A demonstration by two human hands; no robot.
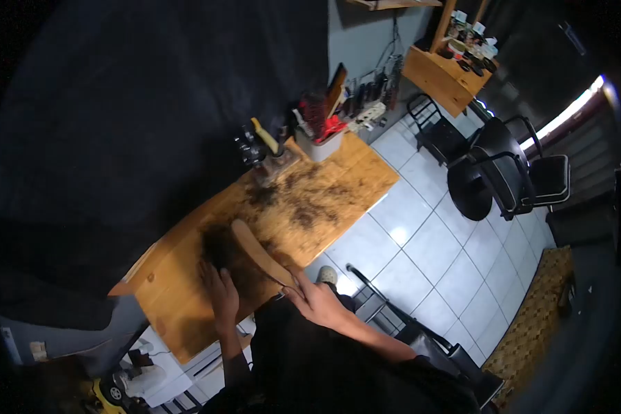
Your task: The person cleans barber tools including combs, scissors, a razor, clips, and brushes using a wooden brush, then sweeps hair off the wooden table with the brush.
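Note:
A wooden-handled brush (257, 254) with a long, curved body is gripped at its near end by my right hand (316, 301), the fingers wrapped round it. The brush is held over the wooden table (165, 307); its bristles cannot be made out clearly. My left hand (221, 298) lies at the table with its fingers stretched out, holding nothing. Just beyond its fingertips is a dark heap of loose hair (216, 243), beside the brush. More dark hair clippings (307, 200) are scattered over the far half of the table.
At the table's back edge stand a holder with tools (276, 164) and a pale container (321, 146) with a red brush. Black chairs (500, 165) stand on the white tiled floor (428, 241). A dark cloth (152, 103) hangs along the left. A wooden shelf (448, 77) holds small items.

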